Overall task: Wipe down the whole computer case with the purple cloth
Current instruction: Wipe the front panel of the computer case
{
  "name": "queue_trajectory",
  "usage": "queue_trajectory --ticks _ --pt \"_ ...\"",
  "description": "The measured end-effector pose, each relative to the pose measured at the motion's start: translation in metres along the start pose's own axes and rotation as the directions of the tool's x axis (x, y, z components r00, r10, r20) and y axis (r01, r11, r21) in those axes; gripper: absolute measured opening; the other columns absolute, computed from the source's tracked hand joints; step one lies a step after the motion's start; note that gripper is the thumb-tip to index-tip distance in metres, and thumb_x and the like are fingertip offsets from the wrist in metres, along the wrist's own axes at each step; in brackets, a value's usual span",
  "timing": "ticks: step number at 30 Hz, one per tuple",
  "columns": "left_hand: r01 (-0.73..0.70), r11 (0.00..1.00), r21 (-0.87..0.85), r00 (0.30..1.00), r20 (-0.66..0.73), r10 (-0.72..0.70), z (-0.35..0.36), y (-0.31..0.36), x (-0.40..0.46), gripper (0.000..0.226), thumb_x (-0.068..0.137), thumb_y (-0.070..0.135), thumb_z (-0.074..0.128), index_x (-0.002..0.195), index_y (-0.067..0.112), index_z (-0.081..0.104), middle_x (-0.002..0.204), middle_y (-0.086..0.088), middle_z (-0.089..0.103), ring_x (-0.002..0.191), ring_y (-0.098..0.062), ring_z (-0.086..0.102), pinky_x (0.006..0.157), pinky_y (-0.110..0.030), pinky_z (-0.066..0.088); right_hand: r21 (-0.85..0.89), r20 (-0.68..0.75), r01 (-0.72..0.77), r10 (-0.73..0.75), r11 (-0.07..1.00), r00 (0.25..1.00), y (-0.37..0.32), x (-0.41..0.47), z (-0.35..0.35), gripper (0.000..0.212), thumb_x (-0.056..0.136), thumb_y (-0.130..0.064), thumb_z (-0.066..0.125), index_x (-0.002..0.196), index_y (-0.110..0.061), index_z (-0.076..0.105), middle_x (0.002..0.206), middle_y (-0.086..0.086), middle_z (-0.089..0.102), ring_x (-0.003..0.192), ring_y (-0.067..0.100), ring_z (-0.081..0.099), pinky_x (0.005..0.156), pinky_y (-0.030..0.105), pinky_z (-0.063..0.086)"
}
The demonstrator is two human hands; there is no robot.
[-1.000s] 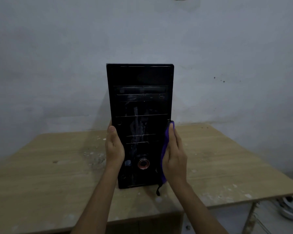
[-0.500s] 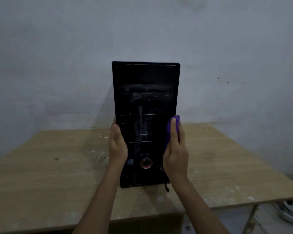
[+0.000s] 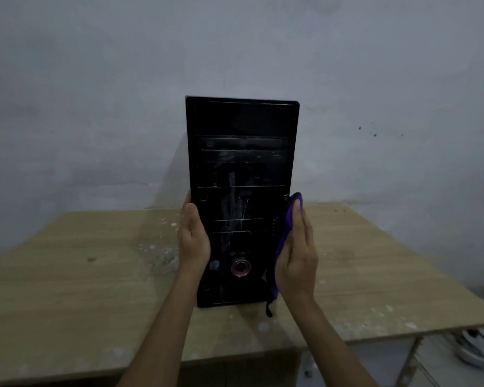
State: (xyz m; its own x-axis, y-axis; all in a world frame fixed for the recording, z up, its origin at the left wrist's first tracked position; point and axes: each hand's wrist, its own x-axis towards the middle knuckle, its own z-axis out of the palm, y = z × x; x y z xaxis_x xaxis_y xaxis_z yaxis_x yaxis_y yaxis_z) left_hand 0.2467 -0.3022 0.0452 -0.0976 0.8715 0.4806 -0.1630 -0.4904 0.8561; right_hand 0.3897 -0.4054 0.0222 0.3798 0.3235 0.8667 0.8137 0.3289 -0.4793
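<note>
The wooden table (image 3: 361, 263) carries the black computer case (image 3: 242, 174), which stands upright near the table's middle with its smeared front panel toward the camera. On the case's left side the left hand (image 3: 193, 241) lies flat and open, bracing it. On the case's right side the right hand (image 3: 296, 255) presses the purple cloth (image 3: 284, 233) flat against the panel, fingers extended. Uneven pressure from the right could probably tip or slide the tall case, and the front smears look untouched.
</note>
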Motion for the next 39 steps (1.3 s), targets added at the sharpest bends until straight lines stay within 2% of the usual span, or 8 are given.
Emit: queue_trajectory --ticks 4,9,12,16,21,26,32,39 --pt "0.01 1.0 -0.007 1.0 -0.015 -0.01 0.0 -0.004 0.002 0.059 0.105 0.043 0.022 0.153 0.01 0.034 0.138 0.017 0.035 0.133 0.004 0.029 0.093 0.009 0.021 0.01 0.027 0.016 -0.017 1.0 0.999 -0.008 0.019 0.0 0.067 0.094 0.014 0.039 0.156 -0.012 0.034 0.159 0.009 0.038 0.124 -0.029 0.032 0.087 -0.006 0.033" --pt "-0.007 1.0 -0.018 1.0 -0.017 0.006 0.002 -0.003 0.002 0.052 0.108 0.034 0.022 0.152 0.008 0.035 0.139 0.015 0.036 0.133 0.004 0.03 0.094 0.008 0.022 0.064 0.024 -0.026 0.025 0.998 0.999 -0.003 0.005 0.005 0.065 0.098 0.005 0.035 0.159 -0.015 0.027 0.157 0.004 0.041 0.128 0.006 0.052 0.094 0.004 0.04" --pt "-0.008 1.0 -0.015 1.0 -0.022 0.008 0.002 -0.003 0.002 0.053 0.108 0.035 0.022 0.151 0.008 0.036 0.139 0.014 0.036 0.133 0.003 0.03 0.093 0.009 0.022 0.034 0.058 -0.031 0.029 0.999 0.998 0.0 -0.008 0.01 0.066 0.099 -0.001 0.035 0.161 -0.02 0.02 0.165 0.003 0.028 0.132 -0.003 0.04 0.093 -0.002 0.034" --pt "0.0 1.0 -0.01 0.999 -0.033 0.0 0.002 -0.003 0.001 0.052 0.108 0.034 0.023 0.151 0.007 0.036 0.138 0.014 0.036 0.133 0.001 0.03 0.091 0.01 0.022 0.012 0.134 -0.044 0.042 0.999 0.99 0.006 -0.021 0.009 0.074 0.101 0.0 0.038 0.162 -0.032 0.011 0.168 -0.005 0.018 0.122 0.013 0.058 0.078 0.002 0.042" --pt "0.024 1.0 -0.008 0.999 -0.025 -0.024 0.002 0.001 -0.001 0.053 0.108 0.037 0.024 0.152 0.009 0.036 0.137 0.015 0.036 0.132 0.003 0.029 0.089 0.011 0.021 0.072 0.054 -0.098 0.095 0.993 0.994 0.001 -0.009 0.004 0.066 0.1 0.011 0.039 0.159 -0.014 0.024 0.161 0.0 0.033 0.129 -0.022 0.037 0.096 0.001 0.037" --pt "0.04 0.999 -0.011 0.999 -0.013 -0.04 0.0 0.0 -0.003 0.053 0.107 0.037 0.025 0.152 0.01 0.036 0.137 0.016 0.035 0.132 0.003 0.03 0.089 0.01 0.022 0.118 0.012 -0.152 0.152 0.981 0.988 -0.004 0.008 0.005 0.063 0.104 0.003 0.036 0.161 -0.019 0.022 0.162 -0.003 0.035 0.145 0.013 0.04 0.116 0.027 0.038" --pt "0.043 0.999 -0.024 0.999 -0.019 -0.044 0.0 0.0 -0.003 0.058 0.104 0.043 0.026 0.152 0.011 0.037 0.139 0.016 0.036 0.132 0.002 0.03 0.088 0.011 0.022 -0.067 0.157 -0.082 0.092 0.994 0.983 0.011 -0.053 0.012 0.063 0.102 -0.028 0.022 0.159 -0.045 0.003 0.169 -0.011 0.013 0.128 0.04 0.056 0.086 0.051 0.059" --pt "0.059 0.998 -0.029 0.998 -0.017 -0.06 0.001 -0.001 -0.003 0.056 0.106 0.04 0.024 0.152 0.009 0.036 0.138 0.016 0.035 0.132 0.004 0.029 0.088 0.011 0.022 -0.047 0.097 -0.088 0.092 0.995 0.991 0.001 -0.025 0.01 0.072 0.098 0.007 0.04 0.161 -0.022 0.021 0.165 0.001 0.027 0.111 0.022 0.057 0.072 0.02 0.05"
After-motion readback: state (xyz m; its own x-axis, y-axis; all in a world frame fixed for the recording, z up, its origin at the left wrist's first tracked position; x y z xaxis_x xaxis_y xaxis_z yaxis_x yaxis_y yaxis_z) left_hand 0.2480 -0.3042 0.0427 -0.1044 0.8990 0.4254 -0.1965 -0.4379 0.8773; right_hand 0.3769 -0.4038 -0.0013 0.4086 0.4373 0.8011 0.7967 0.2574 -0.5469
